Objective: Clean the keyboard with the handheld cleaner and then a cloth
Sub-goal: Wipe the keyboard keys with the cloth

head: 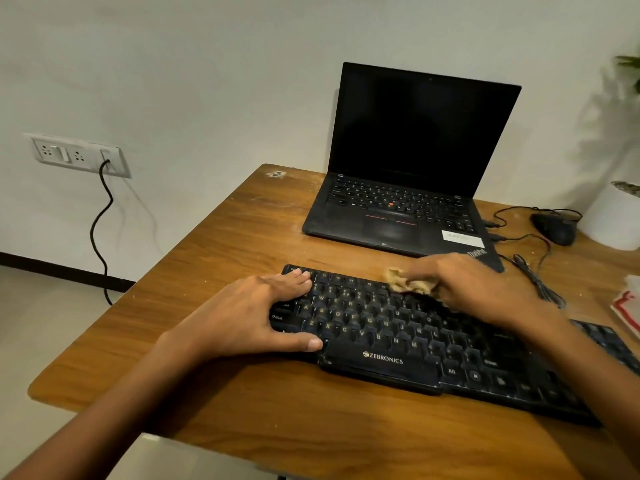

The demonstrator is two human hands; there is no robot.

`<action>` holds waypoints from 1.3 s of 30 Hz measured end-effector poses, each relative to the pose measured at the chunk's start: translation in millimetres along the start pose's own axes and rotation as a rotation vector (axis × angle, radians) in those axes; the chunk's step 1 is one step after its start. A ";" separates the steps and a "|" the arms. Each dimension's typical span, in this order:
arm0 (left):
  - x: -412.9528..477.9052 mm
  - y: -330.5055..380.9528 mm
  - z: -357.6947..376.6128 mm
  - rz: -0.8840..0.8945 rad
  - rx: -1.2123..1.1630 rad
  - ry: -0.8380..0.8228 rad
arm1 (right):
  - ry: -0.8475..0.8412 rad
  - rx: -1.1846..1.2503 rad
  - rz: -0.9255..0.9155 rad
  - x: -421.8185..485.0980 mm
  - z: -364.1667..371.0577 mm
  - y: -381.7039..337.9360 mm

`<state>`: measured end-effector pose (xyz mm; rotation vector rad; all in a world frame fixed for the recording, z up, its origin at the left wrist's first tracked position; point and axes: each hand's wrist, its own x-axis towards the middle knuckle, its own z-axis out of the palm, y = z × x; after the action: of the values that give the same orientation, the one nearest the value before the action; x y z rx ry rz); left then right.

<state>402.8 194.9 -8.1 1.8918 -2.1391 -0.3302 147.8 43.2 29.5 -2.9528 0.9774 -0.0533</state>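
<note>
Right hand (485, 289) bunches a crumpled tan cloth (407, 281), fingers curled over it and pressing it onto the top key rows near the middle of the keyboard (381, 329); hand is a bit blurred, so the exact finger layout is unclear. Left hand (249, 313) lies flat on the keyboard's left end, fingers straight and together over the top-left keys, thumb stretched along the front edge near the spacebar, holding nothing. Keyboard is black, "ZEBRONICS" on the front lip, lying at an angle on the table (242, 403) with its right end running toward the frame's right edge. Behind it, just beside the right hand, sits an open black laptop (415, 150), screen dark. Right of the laptop is a black mouse (554, 228) with thin cables (535, 282) trailing across the table toward the keyboard. White pot (613, 220) with a plant at the far right corner. Something red and white (625, 304) is cut off at the right edge, can't tell what. Crumbs or dust specks scattered on the wood. On the wall to the left, a socket plate (76, 154) with a black cord (102, 230) hanging down to the floor.
</note>
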 end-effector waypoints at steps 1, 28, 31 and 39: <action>0.0 0.3 0.6 0.003 0.005 0.008 | 0.002 -0.029 0.046 -8.1 -5.0 7.8; -4.6 8.3 2.6 0.017 0.008 0.075 | 0.157 0.500 -0.101 -41.8 3.5 -69.0; -6.7 9.0 4.2 -0.004 0.026 0.066 | 0.256 0.330 -0.045 -21.5 5.5 -65.2; -7.0 9.7 5.9 -0.034 0.036 0.051 | -0.039 0.174 -0.230 -65.0 22.6 -76.6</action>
<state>392.4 203.0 -10.6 1.9365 -2.0960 -0.2490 142.3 143.9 8.5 -2.8767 0.5913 -0.0808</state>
